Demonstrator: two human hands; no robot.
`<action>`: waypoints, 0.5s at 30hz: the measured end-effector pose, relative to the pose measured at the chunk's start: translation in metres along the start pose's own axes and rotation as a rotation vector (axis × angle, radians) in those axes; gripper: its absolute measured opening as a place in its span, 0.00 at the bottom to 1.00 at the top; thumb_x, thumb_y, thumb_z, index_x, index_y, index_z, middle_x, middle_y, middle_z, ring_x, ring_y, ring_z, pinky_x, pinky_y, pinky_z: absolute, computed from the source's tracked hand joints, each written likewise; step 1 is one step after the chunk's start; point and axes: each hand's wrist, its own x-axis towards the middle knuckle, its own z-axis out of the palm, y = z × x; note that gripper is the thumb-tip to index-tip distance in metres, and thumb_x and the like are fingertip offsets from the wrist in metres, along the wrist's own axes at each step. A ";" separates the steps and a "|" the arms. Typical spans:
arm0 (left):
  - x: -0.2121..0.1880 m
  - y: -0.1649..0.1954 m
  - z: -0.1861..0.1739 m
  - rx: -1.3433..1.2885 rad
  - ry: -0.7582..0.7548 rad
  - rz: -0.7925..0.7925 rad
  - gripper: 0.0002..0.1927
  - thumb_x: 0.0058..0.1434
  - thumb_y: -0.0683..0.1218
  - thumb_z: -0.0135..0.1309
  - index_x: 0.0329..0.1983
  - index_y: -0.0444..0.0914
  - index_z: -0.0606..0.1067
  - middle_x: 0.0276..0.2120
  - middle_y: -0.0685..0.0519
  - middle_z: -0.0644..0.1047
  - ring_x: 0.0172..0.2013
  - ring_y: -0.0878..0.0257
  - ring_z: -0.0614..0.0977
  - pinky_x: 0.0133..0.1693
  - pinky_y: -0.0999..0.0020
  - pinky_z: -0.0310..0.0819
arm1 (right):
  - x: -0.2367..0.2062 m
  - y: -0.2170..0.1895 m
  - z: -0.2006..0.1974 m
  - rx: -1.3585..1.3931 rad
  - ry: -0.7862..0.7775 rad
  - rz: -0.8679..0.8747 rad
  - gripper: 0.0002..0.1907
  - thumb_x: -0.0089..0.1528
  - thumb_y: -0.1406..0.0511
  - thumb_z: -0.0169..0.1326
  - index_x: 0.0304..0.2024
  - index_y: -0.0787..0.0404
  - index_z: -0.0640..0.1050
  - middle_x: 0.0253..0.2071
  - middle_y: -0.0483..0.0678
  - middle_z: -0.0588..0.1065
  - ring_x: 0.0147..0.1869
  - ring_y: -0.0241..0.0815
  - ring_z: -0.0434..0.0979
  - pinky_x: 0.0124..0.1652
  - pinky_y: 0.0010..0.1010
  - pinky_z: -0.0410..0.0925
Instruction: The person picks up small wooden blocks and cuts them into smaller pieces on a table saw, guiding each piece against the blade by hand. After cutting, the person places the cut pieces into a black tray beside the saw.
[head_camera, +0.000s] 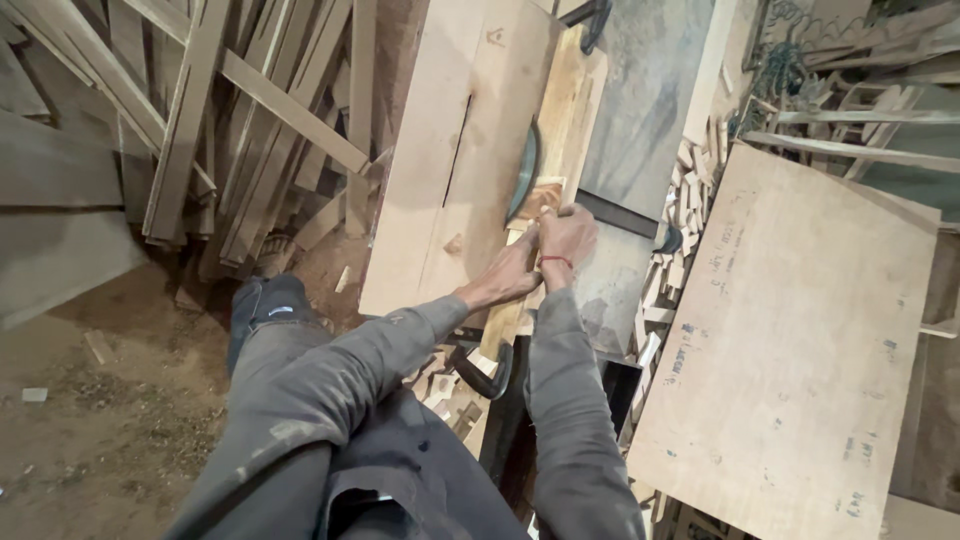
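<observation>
A small wood block (541, 196) lies on the saw table (455, 160), right beside the round saw blade (524, 170) that rises from the slot. My right hand (567, 235) is closed over the near end of the block. Pressed against the same piece from the left is my left hand (512, 273), with its fingers hidden behind the right hand. A wooden fence strip (572, 110) runs along the right of the blade.
A large plywood sheet (800, 340) leans at the right. Small offcuts (680, 250) are piled between it and the saw. Long timber battens (240, 110) are stacked at the left. A black clamp (487, 372) sits at the table's near edge. Dirt floor (90, 420) lies lower left.
</observation>
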 end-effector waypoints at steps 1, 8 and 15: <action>0.005 -0.003 0.001 0.001 0.008 0.003 0.42 0.52 0.46 0.53 0.72 0.33 0.57 0.59 0.29 0.73 0.58 0.32 0.74 0.57 0.46 0.70 | 0.003 -0.002 -0.001 -0.003 -0.010 0.010 0.14 0.48 0.58 0.66 0.28 0.61 0.84 0.31 0.62 0.80 0.38 0.62 0.82 0.40 0.48 0.72; 0.033 -0.021 0.011 0.187 -0.018 -0.015 0.34 0.51 0.46 0.52 0.63 0.31 0.64 0.53 0.29 0.75 0.55 0.32 0.76 0.55 0.43 0.70 | 0.029 -0.012 0.001 -0.017 -0.056 -0.031 0.15 0.48 0.56 0.67 0.28 0.60 0.85 0.31 0.63 0.80 0.39 0.61 0.82 0.43 0.45 0.74; -0.054 0.012 -0.035 0.340 -0.055 0.194 0.33 0.55 0.45 0.51 0.65 0.28 0.65 0.53 0.31 0.77 0.53 0.36 0.80 0.56 0.51 0.73 | -0.054 0.081 -0.068 0.094 -0.113 -0.043 0.21 0.53 0.54 0.68 0.33 0.67 0.83 0.31 0.58 0.81 0.36 0.55 0.83 0.39 0.42 0.73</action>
